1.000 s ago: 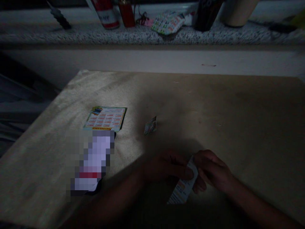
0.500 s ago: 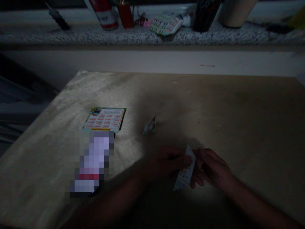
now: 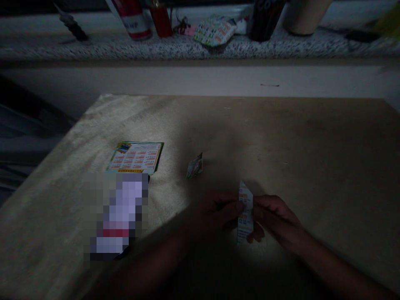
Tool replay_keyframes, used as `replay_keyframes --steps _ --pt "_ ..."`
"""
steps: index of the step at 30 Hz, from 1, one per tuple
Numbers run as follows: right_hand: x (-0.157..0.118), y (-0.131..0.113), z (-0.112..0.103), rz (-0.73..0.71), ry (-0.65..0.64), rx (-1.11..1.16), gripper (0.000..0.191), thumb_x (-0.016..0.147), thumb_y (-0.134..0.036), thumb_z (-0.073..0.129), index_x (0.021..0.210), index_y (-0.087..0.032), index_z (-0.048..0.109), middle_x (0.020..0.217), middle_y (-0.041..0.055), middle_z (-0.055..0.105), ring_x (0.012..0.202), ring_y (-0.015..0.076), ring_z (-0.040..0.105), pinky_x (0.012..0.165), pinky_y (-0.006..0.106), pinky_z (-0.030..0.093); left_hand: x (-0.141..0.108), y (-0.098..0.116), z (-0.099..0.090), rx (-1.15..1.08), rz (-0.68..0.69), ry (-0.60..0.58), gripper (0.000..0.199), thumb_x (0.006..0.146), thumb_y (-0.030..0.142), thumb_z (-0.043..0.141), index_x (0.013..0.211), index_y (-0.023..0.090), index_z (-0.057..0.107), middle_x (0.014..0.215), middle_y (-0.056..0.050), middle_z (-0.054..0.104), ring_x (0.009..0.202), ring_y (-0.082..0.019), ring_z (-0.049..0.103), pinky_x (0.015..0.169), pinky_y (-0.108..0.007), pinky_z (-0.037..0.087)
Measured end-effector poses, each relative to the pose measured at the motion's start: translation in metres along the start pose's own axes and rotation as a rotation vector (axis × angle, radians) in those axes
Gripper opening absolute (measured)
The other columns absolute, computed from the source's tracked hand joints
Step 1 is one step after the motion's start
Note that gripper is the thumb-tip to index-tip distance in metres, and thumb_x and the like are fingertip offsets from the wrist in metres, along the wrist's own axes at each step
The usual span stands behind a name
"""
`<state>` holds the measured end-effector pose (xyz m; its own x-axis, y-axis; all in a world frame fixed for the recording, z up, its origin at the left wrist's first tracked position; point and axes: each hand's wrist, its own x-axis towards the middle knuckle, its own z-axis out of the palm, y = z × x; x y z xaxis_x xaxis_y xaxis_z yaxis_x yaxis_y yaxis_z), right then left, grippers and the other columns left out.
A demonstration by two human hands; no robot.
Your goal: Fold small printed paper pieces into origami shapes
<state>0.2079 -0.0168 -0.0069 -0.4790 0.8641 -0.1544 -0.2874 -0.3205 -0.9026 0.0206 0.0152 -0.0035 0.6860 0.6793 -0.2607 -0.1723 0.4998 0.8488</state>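
A folded paper (image 3: 246,216) with sloping ends, printed with orange and dark columns, stands nearly upright in the head view above the table. My left hand (image 3: 220,210) pinches it from the left, the thumb lying across its printed face. At its right edge, my right hand (image 3: 275,214) is closed on the paper with thumb and forefinger, while its other fingers curl below. Beyond my hands lies a small folded paper piece (image 3: 195,166) on the table. To the left is a stack of printed calendar cards (image 3: 136,157).
A phone (image 3: 120,214) with a blurred-out screen lies on the cloth-covered table (image 3: 62,200), touching or close to the cards. Behind, a speckled sill (image 3: 109,51) holds a red and white can (image 3: 134,21), a red bottle (image 3: 161,21), a crumpled printed paper shape (image 3: 215,32) and a dark can (image 3: 267,21).
The folded paper has turned from leaning right to nearly upright. My right hand's thumb and forefinger have come to its right edge. My left hand keeps its pinch.
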Motion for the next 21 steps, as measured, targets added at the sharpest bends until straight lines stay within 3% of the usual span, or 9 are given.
replay_keyframes --steps 2,5,8,15,21 --pt "-0.001 0.0006 -0.0001 0.018 -0.018 -0.053 0.036 0.095 -0.042 0.063 0.077 -0.011 0.065 0.055 0.0015 0.062 0.043 0.0065 0.05 0.044 0.018 0.04 0.0008 -0.0012 0.0001 0.037 0.037 0.049 0.044 0.09 0.051 0.064 0.075 0.01 0.065 0.059 -0.001 0.054 0.049 -0.008 0.041 0.05 -0.022 0.03" --pt "-0.0023 0.002 -0.0004 0.04 -0.001 -0.079 0.034 0.096 -0.039 0.063 0.075 -0.012 0.063 0.049 -0.0033 0.055 0.041 0.0055 0.047 0.042 0.017 0.037 0.0007 -0.0031 0.0005 0.062 0.037 0.102 0.044 0.088 0.053 0.066 0.077 0.01 0.065 0.061 0.0 0.053 0.053 -0.009 0.044 0.053 -0.023 0.034" --pt "-0.0017 0.0028 -0.0006 0.049 -0.014 -0.076 0.034 0.095 -0.041 0.064 0.077 -0.013 0.063 0.048 -0.0052 0.052 0.04 0.0056 0.045 0.042 0.017 0.037 -0.0009 -0.0027 0.0001 0.079 0.029 0.09 0.044 0.086 0.053 0.068 0.08 0.009 0.067 0.065 -0.002 0.057 0.056 -0.011 0.05 0.057 -0.024 0.037" --pt "0.001 0.0027 0.0019 0.044 -0.002 -0.136 0.033 0.093 -0.042 0.066 0.079 -0.012 0.064 0.062 0.0018 0.063 0.051 0.0076 0.055 0.05 0.019 0.044 0.0006 0.0014 0.0 -0.015 0.101 0.075 0.038 0.09 0.047 0.065 0.076 0.011 0.064 0.06 -0.003 0.062 0.051 -0.012 0.058 0.05 -0.022 0.042" --pt "0.0013 0.005 0.0037 0.02 0.036 -0.176 0.033 0.095 -0.04 0.064 0.075 -0.013 0.065 0.06 0.0013 0.062 0.05 0.0086 0.054 0.049 0.02 0.041 0.0025 -0.004 0.0013 0.051 0.168 0.135 0.036 0.094 0.043 0.062 0.076 0.012 0.064 0.061 -0.004 0.064 0.051 -0.012 0.06 0.05 -0.021 0.045"
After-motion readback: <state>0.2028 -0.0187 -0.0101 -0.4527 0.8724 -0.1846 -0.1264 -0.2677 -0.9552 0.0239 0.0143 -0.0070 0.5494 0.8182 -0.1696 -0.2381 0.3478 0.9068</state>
